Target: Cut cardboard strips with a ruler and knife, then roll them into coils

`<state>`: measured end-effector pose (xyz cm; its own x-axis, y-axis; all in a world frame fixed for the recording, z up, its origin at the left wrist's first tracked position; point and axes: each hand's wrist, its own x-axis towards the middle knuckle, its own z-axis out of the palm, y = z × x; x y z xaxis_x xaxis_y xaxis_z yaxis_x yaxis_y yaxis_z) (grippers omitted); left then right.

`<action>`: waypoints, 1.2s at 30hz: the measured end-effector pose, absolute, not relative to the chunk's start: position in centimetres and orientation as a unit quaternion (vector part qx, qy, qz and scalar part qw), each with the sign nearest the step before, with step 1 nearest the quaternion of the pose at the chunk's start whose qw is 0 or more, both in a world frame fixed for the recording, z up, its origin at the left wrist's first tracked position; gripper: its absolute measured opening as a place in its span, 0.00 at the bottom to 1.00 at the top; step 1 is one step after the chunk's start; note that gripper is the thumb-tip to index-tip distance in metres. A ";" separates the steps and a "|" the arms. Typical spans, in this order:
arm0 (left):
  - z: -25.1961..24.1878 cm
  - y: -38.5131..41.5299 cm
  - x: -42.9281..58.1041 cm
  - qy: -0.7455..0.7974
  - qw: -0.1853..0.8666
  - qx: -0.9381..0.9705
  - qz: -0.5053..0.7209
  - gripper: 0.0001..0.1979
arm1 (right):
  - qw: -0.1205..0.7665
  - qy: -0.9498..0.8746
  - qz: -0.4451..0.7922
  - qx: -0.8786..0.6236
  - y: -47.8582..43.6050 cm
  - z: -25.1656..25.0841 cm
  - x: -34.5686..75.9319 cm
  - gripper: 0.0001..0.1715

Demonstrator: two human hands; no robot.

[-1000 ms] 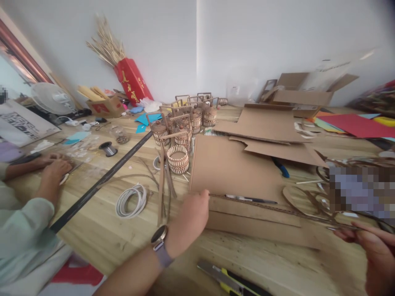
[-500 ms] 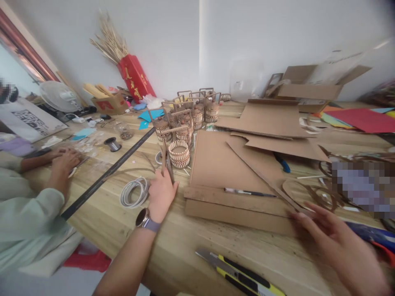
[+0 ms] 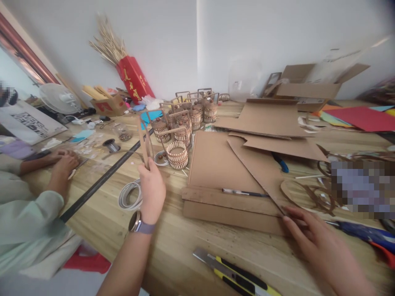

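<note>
My left hand (image 3: 152,187), with a watch on its wrist, is closed around a folded brown strip (image 3: 144,142) that stands upright above the table. Between the fingers of my right hand (image 3: 317,236) is the near end of a long, thin brown strip (image 3: 253,172), which lies slanting over a cardboard sheet (image 3: 212,160). Just beyond my left hand stands a small open basket (image 3: 177,155) of light and dark slats. Beside that hand lies a roll of white tape (image 3: 129,195). A yellow and black utility knife (image 3: 234,273) rests near the front edge.
Several lidded baskets (image 3: 183,121) with tall handles stand behind. A pen (image 3: 245,192) lies on the cardboard. Curled brown strips (image 3: 308,193) and a blue-handled tool (image 3: 364,232) are at the right. Across a dark strip (image 3: 101,181), another person's hands (image 3: 63,162) work at the left.
My left hand has lifted the folded strip and shifted slightly left, away from the open basket. My right hand has moved a little left with the long strip's end.
</note>
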<state>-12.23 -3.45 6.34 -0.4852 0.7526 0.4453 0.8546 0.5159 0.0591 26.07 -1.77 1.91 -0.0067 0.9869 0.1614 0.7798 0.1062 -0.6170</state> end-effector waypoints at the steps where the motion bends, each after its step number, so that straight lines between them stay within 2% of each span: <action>1: 7.0 -3.8 -12.1 -0.840 0.208 -0.470 -0.174 0.31 | 0.285 -0.690 0.174 -0.642 -1.8 1.8 26.0 0.22; 7: 12.3 -6.2 -9.4 -0.738 0.340 -0.495 -0.309 0.31 | 0.292 -0.716 0.140 -0.618 -1.6 0.2 26.3 0.28; 11: 12.2 -5.5 -4.9 -0.643 0.279 -0.635 -0.325 0.28 | 0.286 -0.739 0.117 -0.599 -1.7 -0.2 26.3 0.27; 14: 9.5 -4.2 -1.3 -0.577 0.112 -0.774 -0.236 0.27 | 0.282 -0.751 0.096 -0.589 -1.8 -0.3 26.2 0.23; 18: 6.2 -3.4 1.1 -0.557 -0.071 -0.822 -0.092 0.26 | 0.269 -0.764 0.071 -0.583 -2.0 -0.7 26.1 0.19; 25: 5.4 -3.9 0.3 -0.580 -0.081 -0.810 -0.034 0.23 | 0.248 -0.766 0.045 -0.591 -2.2 -1.1 25.5 0.15; 31: 4.4 -4.0 -0.6 -0.596 -0.071 -0.800 -0.014 0.23 | 0.275 -0.759 0.011 -0.590 -2.8 -0.5 24.5 0.15; 36: 3.6 -3.2 -1.3 -0.602 -0.027 -0.798 0.024 0.24 | 0.214 -0.746 0.026 -0.630 -3.5 0.5 23.7 0.14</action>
<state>-1.28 -3.21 3.57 0.2743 0.9591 -0.0705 0.9616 -0.2740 0.0139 23.65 -3.48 0.49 -0.1146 0.9513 0.2862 0.9293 0.2045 -0.3076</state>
